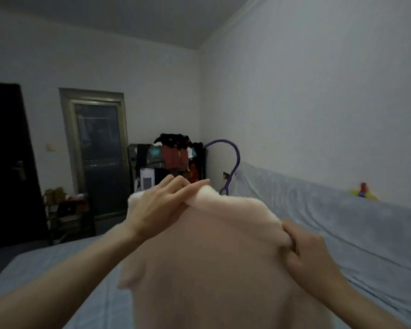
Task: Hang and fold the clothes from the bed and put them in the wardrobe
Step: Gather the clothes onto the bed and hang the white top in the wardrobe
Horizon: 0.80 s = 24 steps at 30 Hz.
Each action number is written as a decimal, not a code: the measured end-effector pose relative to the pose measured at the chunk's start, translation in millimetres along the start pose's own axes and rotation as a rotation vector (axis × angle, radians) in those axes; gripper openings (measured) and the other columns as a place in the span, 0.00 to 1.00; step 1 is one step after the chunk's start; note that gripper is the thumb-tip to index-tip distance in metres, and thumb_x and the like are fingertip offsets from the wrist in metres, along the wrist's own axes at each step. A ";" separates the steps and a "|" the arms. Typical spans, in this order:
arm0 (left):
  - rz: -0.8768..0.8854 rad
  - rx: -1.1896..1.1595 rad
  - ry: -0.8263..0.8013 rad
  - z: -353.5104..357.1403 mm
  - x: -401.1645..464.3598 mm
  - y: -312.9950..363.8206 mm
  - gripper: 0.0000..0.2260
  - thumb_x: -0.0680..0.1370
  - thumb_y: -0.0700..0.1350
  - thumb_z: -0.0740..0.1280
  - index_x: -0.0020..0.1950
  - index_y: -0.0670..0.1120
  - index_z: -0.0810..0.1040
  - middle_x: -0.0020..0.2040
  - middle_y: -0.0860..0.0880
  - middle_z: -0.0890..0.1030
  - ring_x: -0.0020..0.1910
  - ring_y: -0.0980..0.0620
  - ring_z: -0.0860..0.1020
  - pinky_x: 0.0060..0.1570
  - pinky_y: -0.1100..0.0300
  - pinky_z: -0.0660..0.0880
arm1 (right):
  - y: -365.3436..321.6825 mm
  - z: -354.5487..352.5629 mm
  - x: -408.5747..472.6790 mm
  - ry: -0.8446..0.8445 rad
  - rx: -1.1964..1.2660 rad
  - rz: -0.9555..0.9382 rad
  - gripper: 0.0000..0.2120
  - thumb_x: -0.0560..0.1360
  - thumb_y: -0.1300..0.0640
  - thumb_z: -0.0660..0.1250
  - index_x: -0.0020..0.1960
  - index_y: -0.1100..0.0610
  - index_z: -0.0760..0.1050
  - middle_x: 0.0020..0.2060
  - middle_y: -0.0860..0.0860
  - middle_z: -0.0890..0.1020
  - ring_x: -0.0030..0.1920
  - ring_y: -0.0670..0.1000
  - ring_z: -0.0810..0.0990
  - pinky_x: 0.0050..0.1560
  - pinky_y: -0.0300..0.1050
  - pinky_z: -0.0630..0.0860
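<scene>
Hanging: pale garment (211, 257) held above bed (57, 269).
Grip: left hand (157, 207), right hand (311, 252) pinch its top edge.
Next: probably seat purple hanger (233, 162).

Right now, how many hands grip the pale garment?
2: the left hand pinches the pale garment at its top edge, and the right hand grips its right shoulder.

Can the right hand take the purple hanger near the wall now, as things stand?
Probably not at once: the right hand grips the pale pink fuzzy garment, as does the left hand. The purple plastic hanger stands beyond the garment, otherwise unblocked.
</scene>
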State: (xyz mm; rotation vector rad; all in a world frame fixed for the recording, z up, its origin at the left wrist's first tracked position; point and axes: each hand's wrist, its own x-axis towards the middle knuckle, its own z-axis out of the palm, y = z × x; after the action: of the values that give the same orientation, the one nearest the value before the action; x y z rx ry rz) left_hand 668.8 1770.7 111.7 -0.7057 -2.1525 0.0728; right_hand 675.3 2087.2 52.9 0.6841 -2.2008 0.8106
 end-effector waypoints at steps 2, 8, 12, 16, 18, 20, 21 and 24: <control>0.023 0.113 -0.011 -35.3 -3.0 -17.9 0.26 0.79 0.49 0.56 0.78 0.58 0.57 0.56 0.51 0.71 0.53 0.50 0.73 0.34 0.55 0.77 | -13.4 7.7 26.2 0.022 -0.068 -0.031 0.02 0.72 0.55 0.57 0.41 0.53 0.68 0.30 0.45 0.72 0.31 0.52 0.73 0.28 0.39 0.64; -0.061 0.459 -0.118 -128.1 -39.0 -47.3 0.26 0.78 0.47 0.59 0.77 0.52 0.60 0.52 0.49 0.73 0.46 0.48 0.79 0.24 0.52 0.75 | -76.3 63.7 78.2 0.034 -0.041 -0.154 0.24 0.75 0.65 0.58 0.66 0.47 0.60 0.53 0.53 0.70 0.35 0.64 0.77 0.33 0.48 0.65; -0.122 0.592 -0.237 -183.6 -90.6 -63.0 0.23 0.78 0.52 0.56 0.74 0.50 0.64 0.50 0.50 0.76 0.43 0.49 0.82 0.23 0.56 0.74 | -130.3 101.8 97.9 -0.025 0.031 -0.354 0.19 0.76 0.64 0.54 0.64 0.49 0.64 0.47 0.54 0.77 0.31 0.63 0.77 0.28 0.50 0.71; -0.199 0.729 -0.355 -243.4 -147.7 -68.6 0.22 0.79 0.51 0.56 0.72 0.48 0.68 0.48 0.51 0.75 0.38 0.50 0.81 0.19 0.59 0.68 | -194.1 139.4 105.1 -0.095 0.118 -0.521 0.16 0.76 0.62 0.57 0.62 0.50 0.65 0.42 0.53 0.80 0.25 0.57 0.77 0.23 0.43 0.65; -0.207 0.828 -0.418 -280.4 -173.9 -68.9 0.21 0.79 0.49 0.56 0.72 0.46 0.66 0.47 0.50 0.73 0.37 0.50 0.80 0.18 0.60 0.64 | -230.8 154.6 106.7 -0.106 0.173 -0.641 0.14 0.76 0.53 0.57 0.62 0.52 0.66 0.43 0.52 0.80 0.25 0.55 0.78 0.22 0.44 0.69; -0.214 0.930 -0.472 -324.6 -198.6 -66.3 0.22 0.79 0.48 0.54 0.72 0.45 0.65 0.47 0.49 0.73 0.37 0.49 0.80 0.18 0.60 0.64 | -273.6 167.0 108.2 -0.102 0.234 -0.727 0.15 0.79 0.45 0.55 0.61 0.51 0.66 0.41 0.49 0.80 0.25 0.51 0.78 0.22 0.36 0.65; -0.221 0.972 -0.498 -347.5 -210.1 -62.6 0.22 0.79 0.47 0.54 0.72 0.44 0.64 0.47 0.48 0.73 0.37 0.48 0.80 0.17 0.59 0.66 | -297.9 170.9 107.5 -0.115 0.264 -0.747 0.15 0.78 0.43 0.53 0.61 0.50 0.65 0.39 0.47 0.79 0.25 0.48 0.78 0.23 0.31 0.62; -0.283 1.085 -0.576 -415.4 -248.7 -42.1 0.23 0.78 0.45 0.54 0.73 0.44 0.62 0.48 0.46 0.74 0.36 0.46 0.80 0.17 0.56 0.70 | -373.2 186.0 95.8 -0.167 0.364 -0.835 0.16 0.77 0.41 0.45 0.59 0.46 0.62 0.38 0.43 0.76 0.26 0.44 0.75 0.23 0.33 0.67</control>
State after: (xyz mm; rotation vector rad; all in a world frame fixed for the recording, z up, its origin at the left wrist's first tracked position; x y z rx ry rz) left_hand 1078.9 1530.1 212.1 0.2952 -2.2557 1.3006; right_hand 783.8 1684.3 147.6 1.7407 -1.6426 0.7067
